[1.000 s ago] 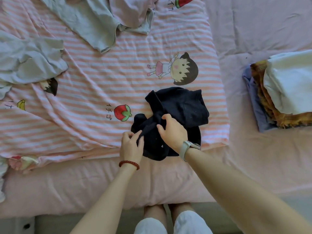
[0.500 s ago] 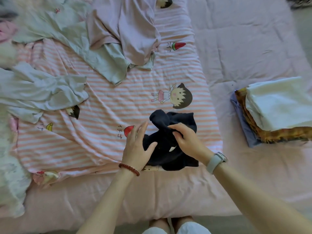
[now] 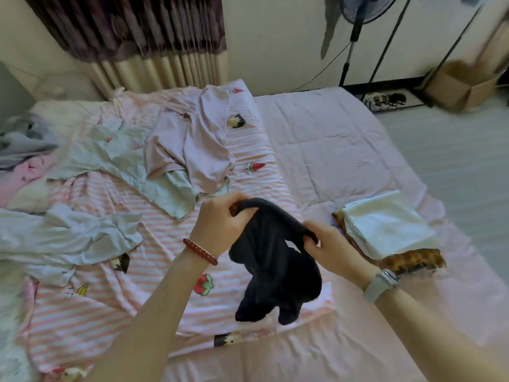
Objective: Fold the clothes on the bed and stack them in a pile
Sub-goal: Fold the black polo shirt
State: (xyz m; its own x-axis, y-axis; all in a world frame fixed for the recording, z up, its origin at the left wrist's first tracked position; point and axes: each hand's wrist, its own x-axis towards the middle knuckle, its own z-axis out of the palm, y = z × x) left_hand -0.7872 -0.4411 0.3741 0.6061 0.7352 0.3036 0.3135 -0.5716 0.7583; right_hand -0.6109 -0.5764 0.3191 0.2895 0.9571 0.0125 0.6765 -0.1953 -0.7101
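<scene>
A dark navy garment (image 3: 275, 268) hangs crumpled in the air above the striped pink blanket (image 3: 154, 293). My left hand (image 3: 220, 224) grips its upper edge at the left, and my right hand (image 3: 327, 246) pinches the same edge at the right. A pile of folded clothes (image 3: 385, 230), white on top of brown patterned cloth, lies on the bed just right of my right hand. Unfolded clothes lie farther back: a pale pink top (image 3: 198, 150), a mint green piece (image 3: 132, 166) and a light grey-blue garment (image 3: 63, 238).
The pink bed sheet (image 3: 330, 150) spreads to the right and front. A curtain (image 3: 154, 45) hangs behind the bed. A standing fan (image 3: 355, 28) and a cardboard box (image 3: 462, 86) stand on the floor at the back right. More crumpled cloth (image 3: 19, 150) lies far left.
Both hands have lifted the dark garment off the blanket and hold it up by its top edge. The camera has tilted up, bringing the wall, curtain and fan into view.
</scene>
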